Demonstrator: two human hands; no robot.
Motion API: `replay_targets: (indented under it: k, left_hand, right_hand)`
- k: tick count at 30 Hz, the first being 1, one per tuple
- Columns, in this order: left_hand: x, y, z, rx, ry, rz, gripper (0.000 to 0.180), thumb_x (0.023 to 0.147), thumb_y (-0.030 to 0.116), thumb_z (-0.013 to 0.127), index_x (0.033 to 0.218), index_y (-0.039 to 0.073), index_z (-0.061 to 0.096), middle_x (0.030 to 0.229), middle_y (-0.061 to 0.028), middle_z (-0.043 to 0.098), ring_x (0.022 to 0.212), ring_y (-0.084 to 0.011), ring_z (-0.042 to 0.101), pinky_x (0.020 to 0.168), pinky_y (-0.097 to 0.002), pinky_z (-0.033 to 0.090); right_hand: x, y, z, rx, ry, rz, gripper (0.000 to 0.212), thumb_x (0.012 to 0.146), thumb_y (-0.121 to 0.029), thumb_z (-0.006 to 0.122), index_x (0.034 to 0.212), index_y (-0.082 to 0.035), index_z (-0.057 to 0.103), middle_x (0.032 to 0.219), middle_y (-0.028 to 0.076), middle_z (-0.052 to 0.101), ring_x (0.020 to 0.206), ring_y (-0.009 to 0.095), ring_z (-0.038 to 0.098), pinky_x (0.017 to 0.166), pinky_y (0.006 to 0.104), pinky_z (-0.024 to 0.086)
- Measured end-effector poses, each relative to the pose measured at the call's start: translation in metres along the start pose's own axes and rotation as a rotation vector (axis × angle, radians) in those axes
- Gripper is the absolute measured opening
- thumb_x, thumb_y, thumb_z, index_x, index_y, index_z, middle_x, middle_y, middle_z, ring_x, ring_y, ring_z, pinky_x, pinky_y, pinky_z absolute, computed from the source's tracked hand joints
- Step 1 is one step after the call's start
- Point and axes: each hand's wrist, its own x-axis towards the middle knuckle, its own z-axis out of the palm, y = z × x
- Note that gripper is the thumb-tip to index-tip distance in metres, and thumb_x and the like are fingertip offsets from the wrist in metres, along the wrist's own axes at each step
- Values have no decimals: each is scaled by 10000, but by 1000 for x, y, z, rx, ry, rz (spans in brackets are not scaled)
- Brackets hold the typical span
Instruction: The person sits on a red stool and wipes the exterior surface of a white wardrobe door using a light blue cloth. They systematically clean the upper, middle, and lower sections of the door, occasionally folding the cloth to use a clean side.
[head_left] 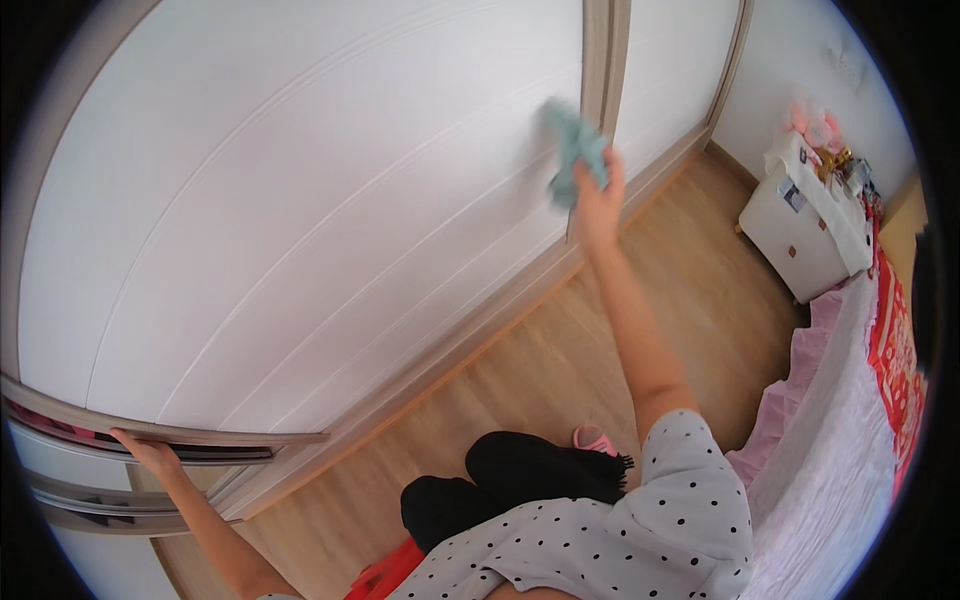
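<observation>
A large white sliding wardrobe door [300, 200] with thin curved-looking grooves and a wood-coloured frame fills the upper left. My right hand [600, 195] is closed on a crumpled grey-green cloth [577, 155], which lies against the door panel near its right frame strip and is slightly blurred. At the lower left, my left hand [150, 455] grips the wood-coloured edge [230, 436] of the door, its fingers partly hidden behind that edge. Beside it a gap shows dark and reddish items inside the wardrobe.
A white bedside cabinet [800, 225] stands at the far right with pink and gold objects on it. Along the right side runs a bed [800, 490] with a pink ruffle and red bedding. Wood flooring [540, 350] lies below; something red [390, 570] is beside my legs.
</observation>
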Motion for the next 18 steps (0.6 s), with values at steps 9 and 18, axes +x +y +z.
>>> replay_targets:
  k: [9, 18]
  left_hand:
    - [-16, 5, 22, 71, 116, 73, 754, 875, 543, 375, 1347, -24, 222, 1395, -155, 248, 1256, -263, 273, 1045, -352, 203]
    - [-14, 0, 24, 129, 89, 45, 797, 855, 598, 350, 1361, 0, 200, 1405, -151, 225, 1269, -267, 250, 1051, -354, 201]
  right_hand:
    - [-42, 47, 118, -419, 163, -646, 293, 676, -36, 526, 969, -38, 536, 832, 130, 469, 775, 301, 467, 694, 394, 381]
    - [-155, 32, 124, -107, -752, -459, 398, 625, 31, 583, 1002, -99, 568, 969, 85, 530, 936, 274, 492, 833, 402, 401]
